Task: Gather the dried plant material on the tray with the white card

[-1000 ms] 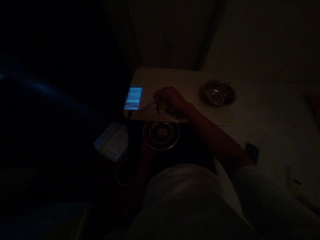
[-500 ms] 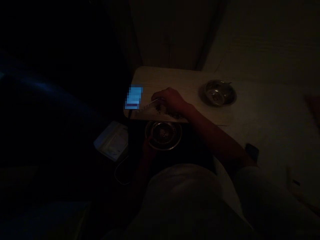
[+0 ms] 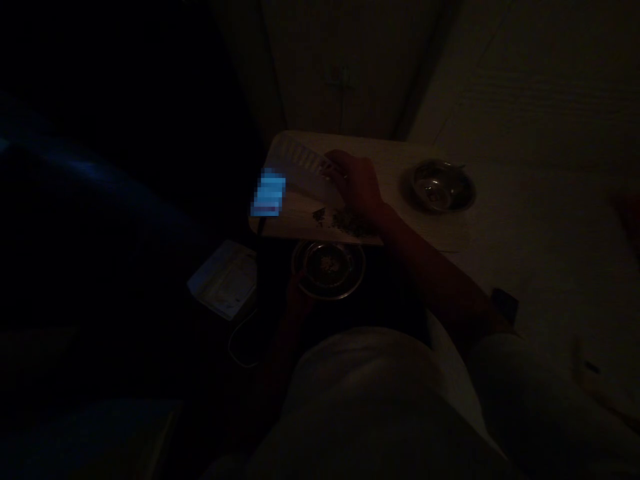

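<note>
My right hand (image 3: 357, 183) grips a broad kitchen knife (image 3: 305, 167) at the far part of a pale cutting board (image 3: 300, 227), with the blade raised clear of the heap. Dark chopped leaves (image 3: 345, 223) lie on the board just below that hand. My left hand (image 3: 299, 303) is very dim, low at the side of a steel bowl (image 3: 327, 293) below the board's near edge. Dark bits lie inside that bowl. The darkness hides the left fingers.
A second steel bowl (image 3: 443, 187) stands at the board's right end. A lit phone (image 3: 269, 193) is at the board's left edge. A white packet (image 3: 223, 280) with a cable lies lower left. A black object (image 3: 505, 305) sits beside my right forearm.
My right hand has moved away from me and lifted the knife off the chopped heap, so the blade's broad side now shows. The left hand and lower bowl stay almost still.
</note>
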`<state>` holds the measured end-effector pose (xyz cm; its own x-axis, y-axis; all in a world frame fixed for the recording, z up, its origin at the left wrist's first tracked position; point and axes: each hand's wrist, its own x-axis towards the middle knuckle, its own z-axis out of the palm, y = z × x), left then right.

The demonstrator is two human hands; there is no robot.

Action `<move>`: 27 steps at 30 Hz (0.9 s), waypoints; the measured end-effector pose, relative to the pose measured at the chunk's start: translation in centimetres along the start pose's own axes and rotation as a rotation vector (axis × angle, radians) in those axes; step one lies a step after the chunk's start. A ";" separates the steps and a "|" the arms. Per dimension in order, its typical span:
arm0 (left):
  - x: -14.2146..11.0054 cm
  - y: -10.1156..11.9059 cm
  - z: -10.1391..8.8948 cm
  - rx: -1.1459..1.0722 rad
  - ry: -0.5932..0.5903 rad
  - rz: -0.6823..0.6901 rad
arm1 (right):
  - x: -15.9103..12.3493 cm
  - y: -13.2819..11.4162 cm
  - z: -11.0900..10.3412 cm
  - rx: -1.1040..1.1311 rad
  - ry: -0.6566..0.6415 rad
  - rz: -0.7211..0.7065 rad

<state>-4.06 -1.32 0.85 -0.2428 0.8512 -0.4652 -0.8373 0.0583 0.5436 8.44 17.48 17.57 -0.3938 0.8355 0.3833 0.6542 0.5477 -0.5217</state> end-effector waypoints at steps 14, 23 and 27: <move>0.2 0.0 0.0 0.043 0.079 -0.066 | -0.4 4.1 2.5 -0.041 0.118 0.180; 0.1 0.2 0.3 0.009 0.069 -0.054 | -1.1 4.0 2.9 -0.024 0.087 0.222; 0.1 0.2 0.2 0.022 0.057 -0.057 | -1.5 3.6 2.8 -0.029 0.076 0.215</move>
<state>-4.17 -1.09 1.01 -0.2230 0.8151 -0.5347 -0.8400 0.1177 0.5297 9.61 18.38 13.01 -0.1938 0.9265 0.3225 0.7363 0.3546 -0.5763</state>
